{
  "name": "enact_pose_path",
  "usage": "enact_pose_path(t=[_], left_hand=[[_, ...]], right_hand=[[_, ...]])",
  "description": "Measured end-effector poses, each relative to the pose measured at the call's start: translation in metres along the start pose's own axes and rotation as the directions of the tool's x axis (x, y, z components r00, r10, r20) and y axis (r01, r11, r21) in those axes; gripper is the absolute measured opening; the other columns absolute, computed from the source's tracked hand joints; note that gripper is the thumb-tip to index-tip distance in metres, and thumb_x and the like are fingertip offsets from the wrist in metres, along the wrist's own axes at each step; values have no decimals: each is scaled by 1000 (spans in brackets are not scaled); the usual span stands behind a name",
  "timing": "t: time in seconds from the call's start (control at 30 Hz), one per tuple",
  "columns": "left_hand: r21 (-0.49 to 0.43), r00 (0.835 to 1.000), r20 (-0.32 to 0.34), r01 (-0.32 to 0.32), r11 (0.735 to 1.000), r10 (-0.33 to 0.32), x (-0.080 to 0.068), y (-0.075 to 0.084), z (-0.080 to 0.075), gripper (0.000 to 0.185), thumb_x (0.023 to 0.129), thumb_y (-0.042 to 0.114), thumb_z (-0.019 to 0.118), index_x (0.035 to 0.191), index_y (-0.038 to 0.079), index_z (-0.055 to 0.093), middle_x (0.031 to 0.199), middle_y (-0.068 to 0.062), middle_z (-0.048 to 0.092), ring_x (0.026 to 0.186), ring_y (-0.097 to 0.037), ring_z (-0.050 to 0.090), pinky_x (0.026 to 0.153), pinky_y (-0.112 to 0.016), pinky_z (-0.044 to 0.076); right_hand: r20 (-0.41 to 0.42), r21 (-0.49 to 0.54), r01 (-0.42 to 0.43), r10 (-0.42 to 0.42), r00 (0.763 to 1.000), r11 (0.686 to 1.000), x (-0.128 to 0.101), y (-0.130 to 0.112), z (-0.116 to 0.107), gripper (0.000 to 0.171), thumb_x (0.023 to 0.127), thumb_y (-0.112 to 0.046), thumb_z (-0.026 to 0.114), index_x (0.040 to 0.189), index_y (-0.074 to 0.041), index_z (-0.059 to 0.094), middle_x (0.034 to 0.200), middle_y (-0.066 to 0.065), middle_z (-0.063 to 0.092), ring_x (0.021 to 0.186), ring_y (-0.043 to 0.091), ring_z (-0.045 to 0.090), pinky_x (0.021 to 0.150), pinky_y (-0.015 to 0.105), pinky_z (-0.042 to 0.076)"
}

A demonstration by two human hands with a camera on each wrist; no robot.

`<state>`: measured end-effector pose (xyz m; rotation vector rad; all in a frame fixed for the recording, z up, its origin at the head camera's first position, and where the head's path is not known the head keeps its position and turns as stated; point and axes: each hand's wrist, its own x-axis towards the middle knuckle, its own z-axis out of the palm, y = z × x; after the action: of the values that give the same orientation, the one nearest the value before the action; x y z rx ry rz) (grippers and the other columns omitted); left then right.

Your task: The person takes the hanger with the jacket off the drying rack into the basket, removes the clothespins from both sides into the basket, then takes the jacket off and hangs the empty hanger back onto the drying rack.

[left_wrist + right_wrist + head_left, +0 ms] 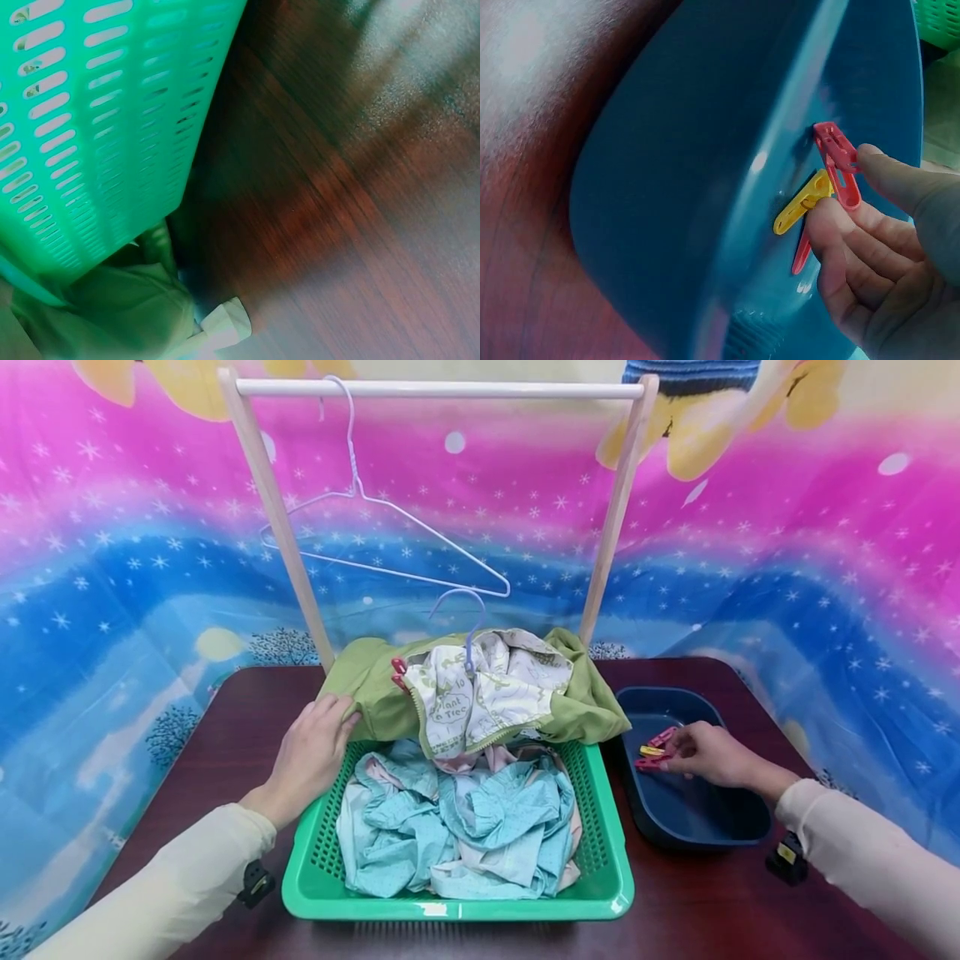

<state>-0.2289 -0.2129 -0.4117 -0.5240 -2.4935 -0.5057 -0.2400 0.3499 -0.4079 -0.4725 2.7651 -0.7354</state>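
A green jacket [375,681] with a white printed lining [498,681] lies across the back of the green basket [457,910]. My left hand [318,739] grips its left edge. A purple hanger's hook [471,610] rises from the jacket's neck, and red clothespins [400,672] are clipped by its zipper. My right hand [708,756] reaches into the dark blue tub [690,835]. Its thumb and forefinger pinch a red clothespin [838,154]. Beside the fingers are a yellow clothespin [802,202] and another red one [802,251], partly hidden.
Light blue and pink clothes [495,827] fill the basket. Behind it stands a wooden rack with a white bar [450,390], from which an empty purple hanger [405,512] hangs. The dark wood table [217,760] is under everything, with a patterned cloth backdrop [750,610] behind.
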Motion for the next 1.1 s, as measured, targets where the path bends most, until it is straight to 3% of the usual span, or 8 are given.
enact_pose_path(t=[0.37, 0.63, 1.1], left_hand=[[1, 1000, -2, 2, 1000, -2, -1, 0, -1, 10, 104, 13, 55, 95, 10, 56, 83, -5, 50, 72, -22, 41, 64, -34, 37], [3, 1000, -3, 4, 1000, -4, -1, 0, -1, 10, 104, 14, 55, 95, 10, 56, 82, -5, 49, 72, -22, 41, 64, -33, 37], [-1, 1000, 7, 6, 1000, -6, 0, 1, -1, 12, 104, 15, 55, 94, 10, 56, 83, -6, 50, 74, -23, 43, 66, -35, 38]], right_hand=[[22, -167, 59, -56, 998, 984, -4, -3, 5, 17, 91, -22, 76, 94, -6, 74, 79, -5, 70, 61, 3, 52, 56, 21, 47], [81, -209, 10, 7, 997, 978, -7, -5, 9, 19, 90, -28, 76, 93, -10, 73, 80, -5, 69, 63, 5, 55, 56, 22, 46], [86, -229, -16, 36, 996, 973, -10, -2, 11, 30, 90, -27, 76, 106, -2, 72, 84, -3, 71, 66, 7, 57, 58, 23, 48]])
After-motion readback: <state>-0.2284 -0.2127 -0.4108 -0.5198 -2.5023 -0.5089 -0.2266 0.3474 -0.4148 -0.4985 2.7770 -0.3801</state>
